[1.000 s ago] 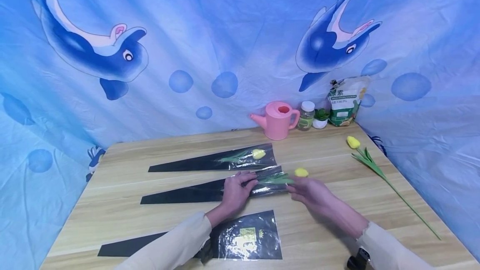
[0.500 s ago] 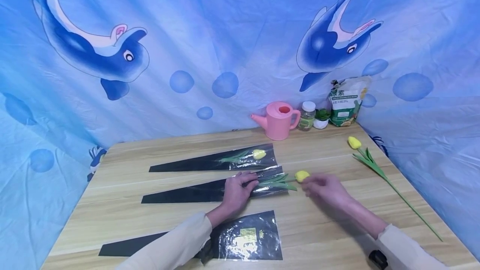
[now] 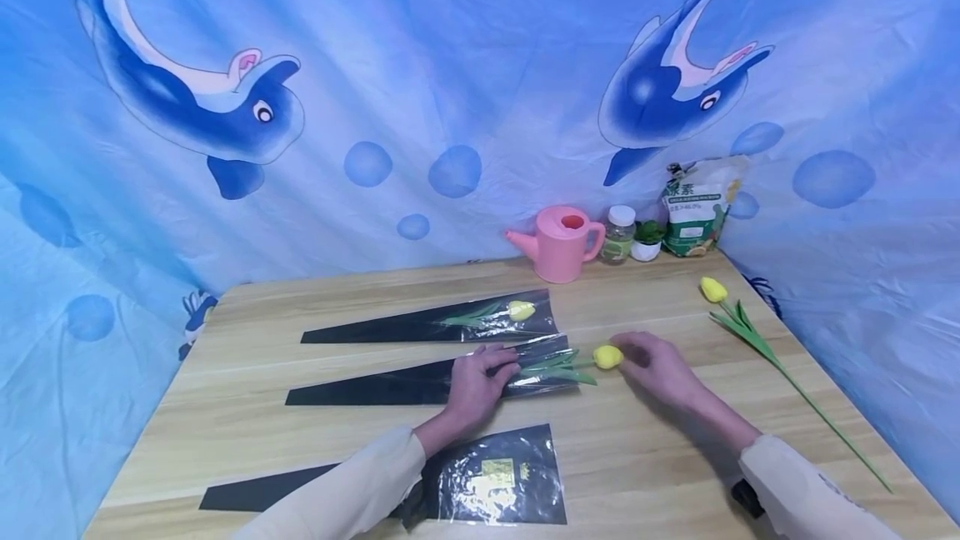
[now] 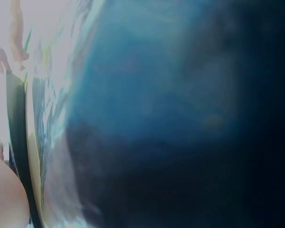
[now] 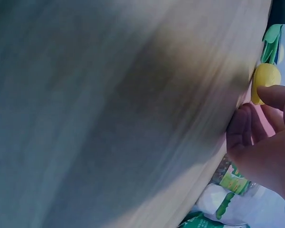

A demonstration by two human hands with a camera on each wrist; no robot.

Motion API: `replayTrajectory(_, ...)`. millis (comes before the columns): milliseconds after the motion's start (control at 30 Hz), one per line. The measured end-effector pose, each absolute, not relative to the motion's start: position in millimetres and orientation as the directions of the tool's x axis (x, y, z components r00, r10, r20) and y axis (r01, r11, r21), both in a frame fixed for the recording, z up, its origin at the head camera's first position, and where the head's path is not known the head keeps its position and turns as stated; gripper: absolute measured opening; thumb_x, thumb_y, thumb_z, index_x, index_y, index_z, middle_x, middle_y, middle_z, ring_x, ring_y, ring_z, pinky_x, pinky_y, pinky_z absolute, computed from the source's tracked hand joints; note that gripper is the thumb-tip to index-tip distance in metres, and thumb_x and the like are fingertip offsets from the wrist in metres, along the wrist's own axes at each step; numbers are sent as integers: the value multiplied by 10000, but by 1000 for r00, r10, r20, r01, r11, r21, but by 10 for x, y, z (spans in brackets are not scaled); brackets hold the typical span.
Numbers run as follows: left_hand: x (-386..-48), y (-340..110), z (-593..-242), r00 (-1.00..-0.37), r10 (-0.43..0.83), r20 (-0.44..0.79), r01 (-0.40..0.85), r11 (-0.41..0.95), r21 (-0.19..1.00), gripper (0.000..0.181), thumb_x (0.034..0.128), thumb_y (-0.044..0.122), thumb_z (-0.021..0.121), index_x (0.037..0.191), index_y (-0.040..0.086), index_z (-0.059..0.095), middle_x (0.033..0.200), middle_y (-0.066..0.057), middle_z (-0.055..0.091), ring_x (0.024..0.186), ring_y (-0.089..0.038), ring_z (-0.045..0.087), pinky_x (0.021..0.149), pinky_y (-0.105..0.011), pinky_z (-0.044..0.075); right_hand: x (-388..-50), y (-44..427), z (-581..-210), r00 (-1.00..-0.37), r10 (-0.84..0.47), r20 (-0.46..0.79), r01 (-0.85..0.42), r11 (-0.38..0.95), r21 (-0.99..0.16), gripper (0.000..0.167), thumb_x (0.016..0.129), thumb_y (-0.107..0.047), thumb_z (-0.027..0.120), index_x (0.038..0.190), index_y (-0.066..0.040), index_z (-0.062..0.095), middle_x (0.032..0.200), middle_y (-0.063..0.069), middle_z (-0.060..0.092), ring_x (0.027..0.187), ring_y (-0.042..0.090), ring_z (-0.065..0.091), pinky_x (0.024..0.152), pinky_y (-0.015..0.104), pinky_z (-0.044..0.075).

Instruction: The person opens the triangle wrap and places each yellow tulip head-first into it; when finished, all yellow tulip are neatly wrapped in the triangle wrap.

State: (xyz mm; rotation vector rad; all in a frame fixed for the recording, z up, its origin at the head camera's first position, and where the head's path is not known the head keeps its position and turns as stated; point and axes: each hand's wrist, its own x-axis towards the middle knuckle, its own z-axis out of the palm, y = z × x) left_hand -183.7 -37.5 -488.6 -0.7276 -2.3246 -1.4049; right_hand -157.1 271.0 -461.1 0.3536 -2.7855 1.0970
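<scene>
A yellow artificial tulip [image 3: 607,357] lies with its stem inside the middle black, clear-fronted flower sleeve [image 3: 360,383]; its bloom and part of its leaves stick out of the right end. My left hand [image 3: 474,386] rests on this sleeve, fingers towards the opening. The left wrist view is mostly dark blur and shows the hand only at its edge. At the bloom's tip, my right hand [image 3: 662,369] pinches the tulip between thumb and bent fingers; the right wrist view shows a fingertip against the yellow bloom [image 5: 266,78].
Behind lies another sleeve [image 3: 397,327] holding a tulip [image 3: 521,311]. A third sleeve [image 3: 517,473] lies in front, partly under my left forearm. A loose tulip [image 3: 757,340] is at right. A pink watering can [image 3: 558,247], jar [image 3: 618,236], potted plant [image 3: 647,240] and bag [image 3: 693,211] stand behind.
My right hand has slid right from the leaves at the sleeve's mouth to the tip of the bloom, uncovering the leaves. The left hand has stayed on the sleeve.
</scene>
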Motion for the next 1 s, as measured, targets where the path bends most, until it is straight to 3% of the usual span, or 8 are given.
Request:
replayTrajectory(200, -1832, -377, -4877, -804, 254, 538, 595, 380, 708, 189, 780, 3, 824, 961, -11, 774, 981, -135, 748, 1063, -374, 677, 1044, -555, 434, -1574, 2694, -4598, -967, -168, 193, -255, 700, -667, 354, 833, 44, 737, 1180, 3, 676, 1078, 117, 692, 927, 243, 643, 813, 435, 549)
replayTrajectory(500, -1819, -375, -4861, -805, 253, 536, 592, 400, 700, 178, 785, 22, 825, 957, 10, 781, 1003, -135, 745, 1066, -363, 678, 1039, -559, 437, -1572, 2651, -4566, -970, -140, 196, -239, 676, -697, 349, 839, 42, 743, 1178, -6, 676, 1113, 154, 693, 967, 297, 662, 858, 503, 557)
replayTrajectory(800, -1817, -378, -4871, -801, 263, 537, 597, 405, 692, 184, 788, 24, 824, 965, 5, 780, 1007, -126, 747, 1064, -361, 680, 1036, -556, 443, -1583, 2516, -4551, -974, -146, 174, -227, 630, -743, 337, 834, 24, 760, 1161, -14, 689, 1039, 94, 708, 893, 216, 653, 798, 364, 564)
replayTrajectory(1000, -1818, -365, -4861, -798, 265, 541, 602, 404, 689, 182, 794, 25, 818, 969, -5, 776, 995, -131, 747, 1062, -373, 678, 1036, -564, 440, -1606, 2422, -4585, -978, -158, 138, -205, 576, -791, 323, 844, 21, 748, 1160, -16, 690, 998, 69, 716, 885, 203, 664, 794, 343, 579)
